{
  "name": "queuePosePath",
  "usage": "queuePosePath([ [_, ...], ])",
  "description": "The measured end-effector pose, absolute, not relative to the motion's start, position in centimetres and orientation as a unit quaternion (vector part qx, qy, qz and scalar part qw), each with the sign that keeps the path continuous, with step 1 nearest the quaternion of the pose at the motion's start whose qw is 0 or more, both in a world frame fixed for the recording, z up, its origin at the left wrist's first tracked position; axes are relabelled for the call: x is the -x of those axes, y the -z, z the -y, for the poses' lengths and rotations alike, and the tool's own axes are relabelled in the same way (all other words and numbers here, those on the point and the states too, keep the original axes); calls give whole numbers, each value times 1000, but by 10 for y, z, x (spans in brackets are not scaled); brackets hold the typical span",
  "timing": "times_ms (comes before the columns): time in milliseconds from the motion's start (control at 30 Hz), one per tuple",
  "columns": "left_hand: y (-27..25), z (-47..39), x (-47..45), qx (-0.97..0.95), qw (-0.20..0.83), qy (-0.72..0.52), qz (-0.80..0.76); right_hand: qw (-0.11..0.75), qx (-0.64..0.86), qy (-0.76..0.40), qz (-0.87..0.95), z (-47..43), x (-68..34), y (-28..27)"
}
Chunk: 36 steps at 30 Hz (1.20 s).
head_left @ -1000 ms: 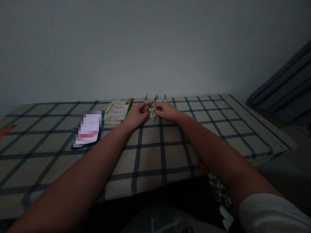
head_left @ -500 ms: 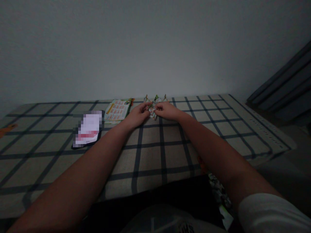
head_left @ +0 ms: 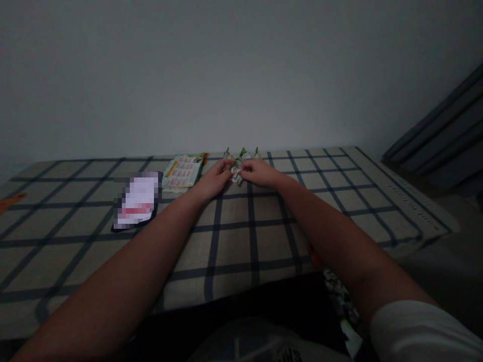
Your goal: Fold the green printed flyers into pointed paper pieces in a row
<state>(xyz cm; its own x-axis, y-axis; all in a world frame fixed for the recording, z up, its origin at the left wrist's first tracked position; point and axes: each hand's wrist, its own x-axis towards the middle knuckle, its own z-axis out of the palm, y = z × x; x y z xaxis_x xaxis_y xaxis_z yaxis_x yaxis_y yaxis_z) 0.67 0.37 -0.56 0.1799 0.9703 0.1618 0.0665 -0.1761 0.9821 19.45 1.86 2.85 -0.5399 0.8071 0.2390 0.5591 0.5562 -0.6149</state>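
One small folded piece (head_left: 236,175), apparently of printed paper, is on the far part of the desk (head_left: 234,241), near the middle of the view. Its surface is mostly whitish, with some green and reddish marks, and it shows several creases; its lower end becomes narrow, almost like a point. The light is dim, so the finer print cannot be read.

The piece lies between the two hands. The fingers of the left hand (head_left: 215,178) grasp it from the left side, and the fingers of the right hand (head_left: 259,172) pinch it from the right side, with the thumb at its edge. The fingertips partly cover its upper part, and both hands are low, close to the cloth.

Just behind the hands, three pointed tips (head_left: 257,152) of similar folded material stand up; the hands hide their lower parts, so I cannot tell whether they are joined to the held piece. To the left, beside the left hand, lie flat printed sheets (head_left: 182,171) with columns of text. Nearer to the person, a phone (head_left: 138,201) rests by the sheets, its lit screen masked by blurred squares. A checked cloth (head_left: 324,201) covers the desk, and behind it rises a plain wall (head_left: 241,75).
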Motion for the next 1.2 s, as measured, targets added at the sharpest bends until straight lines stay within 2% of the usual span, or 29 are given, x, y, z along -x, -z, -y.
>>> queuePosePath([
  [200, 3, 0, -5, -582, 496, -472, -438, 271, 393, -269, 836, -23, -195, -19],
  [500, -6, 1, -9, -486, 612, -488, -388, 254, 388, -270, 844, -21, -194, -23],
  [633, -7, 2, -10, -469, 626, -490, -386, 261, 388, -273, 841, -19, -192, -24],
  [933, -8, 6, -3, -545, 459, -490, -503, 266, 425, -243, 830, -20, -195, -22],
  [1067, -5, 2, 4, -604, 366, -431, -562, 269, 439, -245, 822, -20, -195, -23],
  [1200, -7, 4, 6, -627, 344, -384, -584, 235, 457, -242, 823, -19, -196, -26],
])
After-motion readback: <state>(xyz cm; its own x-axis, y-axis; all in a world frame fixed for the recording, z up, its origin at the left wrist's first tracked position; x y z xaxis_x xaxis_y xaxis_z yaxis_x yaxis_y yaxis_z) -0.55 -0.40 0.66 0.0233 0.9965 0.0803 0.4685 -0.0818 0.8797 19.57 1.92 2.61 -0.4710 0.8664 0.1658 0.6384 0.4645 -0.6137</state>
